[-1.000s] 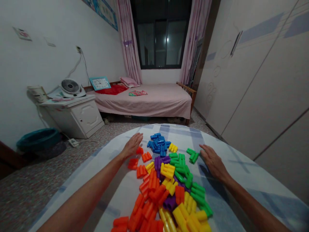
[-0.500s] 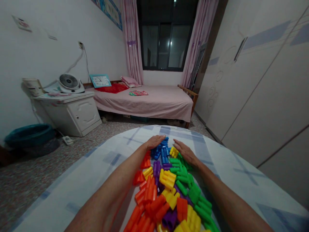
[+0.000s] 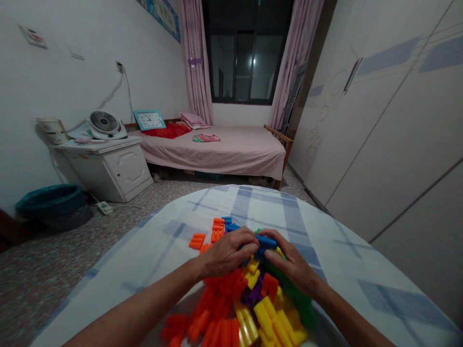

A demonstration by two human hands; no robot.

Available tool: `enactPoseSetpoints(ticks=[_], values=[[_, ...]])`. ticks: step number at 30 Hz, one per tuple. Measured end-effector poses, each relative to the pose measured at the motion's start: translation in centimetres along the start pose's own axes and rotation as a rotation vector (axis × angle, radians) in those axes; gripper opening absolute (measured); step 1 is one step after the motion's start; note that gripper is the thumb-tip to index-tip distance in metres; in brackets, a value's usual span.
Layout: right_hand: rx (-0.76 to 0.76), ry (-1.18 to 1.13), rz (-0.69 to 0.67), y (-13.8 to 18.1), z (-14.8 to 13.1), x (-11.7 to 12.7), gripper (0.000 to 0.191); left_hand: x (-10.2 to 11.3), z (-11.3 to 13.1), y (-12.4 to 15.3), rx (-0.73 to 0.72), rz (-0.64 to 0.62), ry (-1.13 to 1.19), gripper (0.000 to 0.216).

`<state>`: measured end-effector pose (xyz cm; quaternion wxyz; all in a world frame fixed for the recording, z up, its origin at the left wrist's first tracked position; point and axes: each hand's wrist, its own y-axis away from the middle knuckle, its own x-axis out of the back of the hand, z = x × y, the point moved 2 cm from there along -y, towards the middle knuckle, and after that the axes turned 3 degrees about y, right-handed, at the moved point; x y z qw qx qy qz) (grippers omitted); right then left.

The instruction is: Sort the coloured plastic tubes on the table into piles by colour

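Note:
A heap of plastic toy building blocks lies on the cloth, made of joined tubes. Orange blocks (image 3: 217, 294) are on the left, yellow blocks (image 3: 278, 320) at the front right, and a purple block (image 3: 252, 293) between them. Green blocks (image 3: 298, 301) are partly under my right forearm. My right hand (image 3: 291, 260) has its thumb and fingers closed round a blue block (image 3: 266, 242) above the heap. Close beside it, my left hand (image 3: 231, 253) is curled over the heap, fingertips hidden; what it grips cannot be made out.
A round table with a blue-and-white checked cloth (image 3: 202, 207) bears the blocks. A few orange blocks (image 3: 197, 241) lie left of the heap. Beyond the table are a bed (image 3: 231, 149), a white cabinet (image 3: 133, 173) with a fan (image 3: 104, 124), a bin (image 3: 54, 202) and a wardrobe (image 3: 379, 120).
Both hands have come back towards me from the far end of the heap and closed in. The right now grips a blue block. The heap has shifted nearer and more blocks lie loose at left.

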<state>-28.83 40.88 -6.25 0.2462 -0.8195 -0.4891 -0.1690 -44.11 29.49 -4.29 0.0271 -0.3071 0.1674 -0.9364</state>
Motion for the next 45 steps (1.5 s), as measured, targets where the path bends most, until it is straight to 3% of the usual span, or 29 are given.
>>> enactPoseSetpoints(ticks=[2, 4, 7, 8, 10, 12, 15, 19, 23, 26, 29, 33, 39, 42, 45], values=[[0.050, 0.054, -0.064, 2.3, -1.3, -0.2, 0.039, 0.3, 1.3, 2.8, -0.057, -0.005, 0.011, 0.036], [0.083, 0.110, -0.058, 3.7, -1.3, 0.2, 0.038, 1.5, 0.5, 5.3, -0.022, 0.126, -0.032, 0.037], [0.005, 0.229, 0.126, 4.2, 1.8, 2.0, 0.041, 4.7, -4.1, 8.3, 0.175, 0.406, -0.244, 0.041], [-0.047, 0.277, 0.194, 3.9, 3.4, 2.7, 0.043, 5.7, -6.2, 8.9, 0.242, 0.443, -0.334, 0.042], [-0.108, 0.372, 0.269, 3.2, 7.1, 3.7, 0.047, 7.3, -10.3, 9.3, 0.337, 0.429, -0.479, 0.046], [-0.055, 0.480, 0.275, 2.1, 10.2, 4.0, 0.047, 7.8, -13.5, 8.6, 0.393, 0.347, -0.542, 0.050], [0.039, 0.566, 0.225, 0.5, 12.4, 3.0, 0.042, 6.9, -15.3, 6.1, 0.417, 0.220, -0.479, 0.053], [0.001, 0.415, 0.113, -1.5, 10.4, 0.8, 0.047, 4.3, -13.2, 2.3, 0.338, 0.163, -0.148, 0.055], [-0.142, 0.135, 0.045, -2.6, 7.1, -0.2, 0.055, 2.3, -9.6, 0.0, 0.264, 0.151, 0.177, 0.050], [-0.201, -0.028, 0.025, -2.3, 5.4, 0.0, 0.056, 1.6, -7.5, -0.6, 0.264, 0.087, 0.234, 0.046], [-0.181, -0.096, -0.004, -1.3, 3.6, 0.4, 0.053, 1.6, -5.6, -0.4, 0.220, 0.102, 0.204, 0.041], [-0.037, -0.012, -0.012, 1.1, 0.3, 0.4, 0.043, 1.2, -2.3, 1.2, 0.054, 0.102, 0.167, 0.034], [0.200, 0.209, -0.029, 6.2, -3.5, -1.8, 0.035, -1.6, 3.4, 5.8, -0.131, 0.099, 0.003, 0.025], [0.282, 0.322, -0.025, 8.6, -4.3, -2.7, 0.037, -2.7, 5.1, 8.7, -0.163, 0.126, -0.052, 0.022], [0.321, 0.365, 0.027, 10.5, -4.5, -2.7, 0.043, -3.1, 5.8, 11.9, -0.104, 0.271, -0.137, 0.027]])
